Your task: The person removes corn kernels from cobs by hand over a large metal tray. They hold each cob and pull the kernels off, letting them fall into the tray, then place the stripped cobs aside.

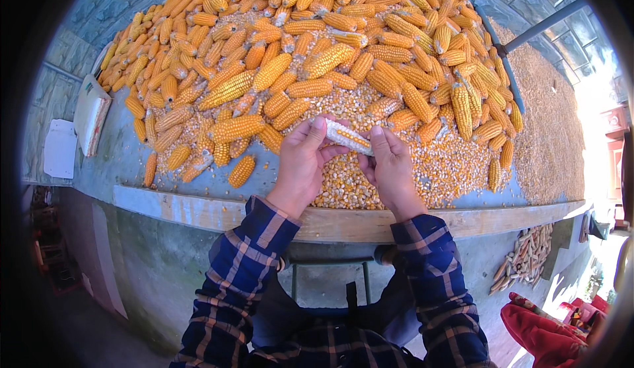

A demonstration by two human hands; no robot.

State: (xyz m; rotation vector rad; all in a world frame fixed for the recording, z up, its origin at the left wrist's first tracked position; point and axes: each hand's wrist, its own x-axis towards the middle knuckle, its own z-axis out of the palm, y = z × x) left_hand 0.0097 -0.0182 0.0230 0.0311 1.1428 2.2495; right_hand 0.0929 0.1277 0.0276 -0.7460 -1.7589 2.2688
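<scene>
Between my two hands is a nearly bare corn cob (350, 139), whitish, with a short row of yellow kernels along its upper face. My left hand (308, 157) grips its left end, thumb on top. At the right end my right hand (389, 167) pinches it between thumb and fingers. Loose corn kernels (346, 184) lie thick on the surface beneath both hands. Just beyond them rises a big heap of dried yellow corn ears (317, 65).
A wooden board (346, 224) edges the surface nearest me. At right, a dark metal bar (505, 70) borders a spread of pale grain (545, 120). Stripped cobs (527, 256) lie on the floor below. Left stands a whitish container (91, 115); red cloth (542, 331) shows lower right.
</scene>
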